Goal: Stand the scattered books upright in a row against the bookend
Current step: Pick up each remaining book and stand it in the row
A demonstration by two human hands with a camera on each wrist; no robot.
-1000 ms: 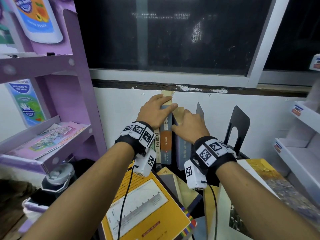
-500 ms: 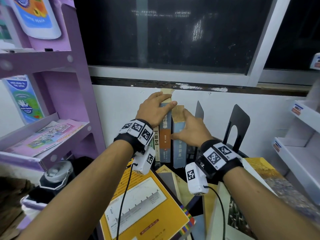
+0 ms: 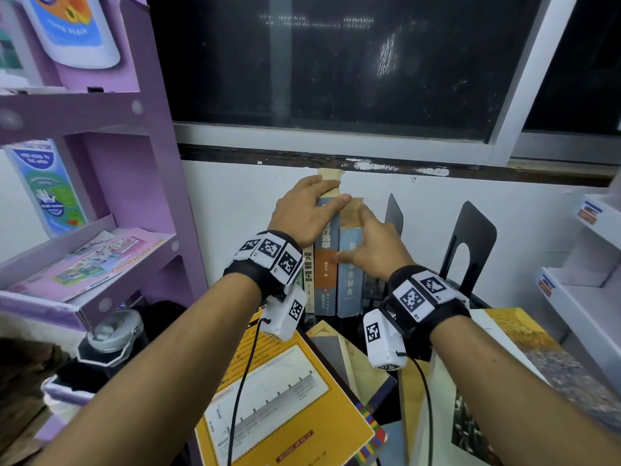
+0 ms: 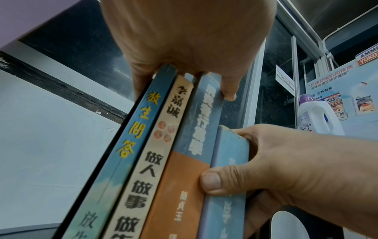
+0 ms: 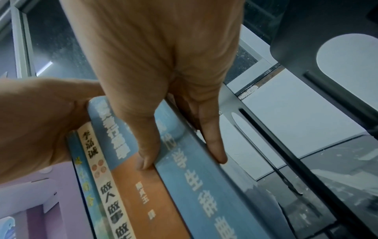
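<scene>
Right hand (image 3: 369,245) lower; dark window (image 3: 336,62) behind.

Four books stand upright in a row against the wall at 12 o'clock: from left, a thin book (image 4: 131,129), a second thin book (image 3: 308,280), a taller book (image 3: 326,264), then the shortest book (image 3: 350,274), each touching the next. The left hand (image 3: 302,213) lies over the row's top; the right hand (image 3: 373,247) clasps the shortest book, thumb on its spine. At 1 o'clock a bookend (image 3: 394,210) stands just beside the row, and a second bookend (image 3: 470,243) stands further right. Before the row, at 6 o'clock, several books (image 3: 285,398) lie flat and overlapping. A shelf unit (image 3: 111,183) stands at 9 o'clock.
</scene>
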